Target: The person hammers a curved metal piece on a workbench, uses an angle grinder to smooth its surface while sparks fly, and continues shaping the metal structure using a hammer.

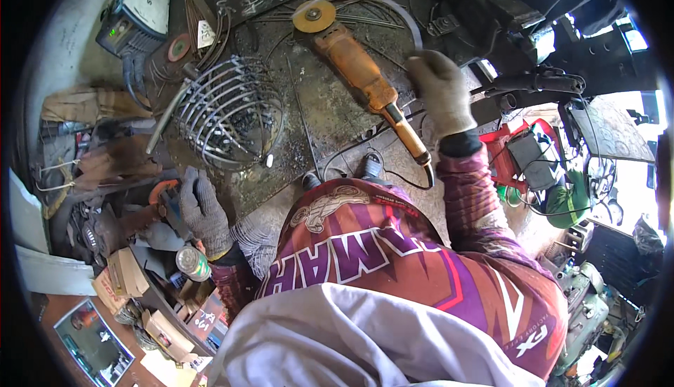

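Observation:
My right hand (441, 92), in a worn grey-brown glove, is closed on one end of a thin curved metal rod (393, 6). The rod arcs up and to the left, over the yellow disc of an orange angle grinder (354, 64). This grinder lies on the dark metal worktable (281, 57), its handle pointing toward me. My left hand (202, 208), in a grey knit glove, has its fingers stretched out and holds nothing that I can see. It hovers off the table's left edge, near a round cage of bent metal rods (228, 109) on the table.
A welding machine (139, 9) stands at the back left, beside bundled rods (200, 25). A vise-like metal block (502, 4) sits back right. At the lower left are a jar (193, 263) and cardboard boxes (126, 274). A red crate (500, 155) lies to the right.

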Action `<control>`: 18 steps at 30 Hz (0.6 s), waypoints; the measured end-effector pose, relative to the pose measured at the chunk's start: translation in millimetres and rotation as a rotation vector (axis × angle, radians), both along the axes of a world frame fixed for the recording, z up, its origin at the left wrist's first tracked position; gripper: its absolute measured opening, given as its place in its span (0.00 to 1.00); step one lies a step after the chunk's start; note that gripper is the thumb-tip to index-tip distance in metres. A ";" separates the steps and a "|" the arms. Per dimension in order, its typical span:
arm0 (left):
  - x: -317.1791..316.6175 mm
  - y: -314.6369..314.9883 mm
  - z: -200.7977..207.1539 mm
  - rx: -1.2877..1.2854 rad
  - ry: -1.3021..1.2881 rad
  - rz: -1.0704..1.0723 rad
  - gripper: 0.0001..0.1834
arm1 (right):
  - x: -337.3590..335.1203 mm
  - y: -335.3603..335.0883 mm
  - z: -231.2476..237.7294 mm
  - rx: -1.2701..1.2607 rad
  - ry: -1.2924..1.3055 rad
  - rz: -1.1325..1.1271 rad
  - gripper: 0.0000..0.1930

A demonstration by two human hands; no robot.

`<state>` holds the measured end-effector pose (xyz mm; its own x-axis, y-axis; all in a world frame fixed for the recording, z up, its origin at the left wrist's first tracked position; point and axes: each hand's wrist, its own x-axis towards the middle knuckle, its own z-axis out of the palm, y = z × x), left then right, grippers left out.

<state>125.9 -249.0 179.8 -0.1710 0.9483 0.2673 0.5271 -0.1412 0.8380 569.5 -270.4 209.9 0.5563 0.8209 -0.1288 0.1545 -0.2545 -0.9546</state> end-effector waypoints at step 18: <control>-15.9 5.7 -43.4 -0.031 0.306 -0.109 0.18 | 32.5 -20.7 -55.0 -0.422 -0.300 -0.080 0.30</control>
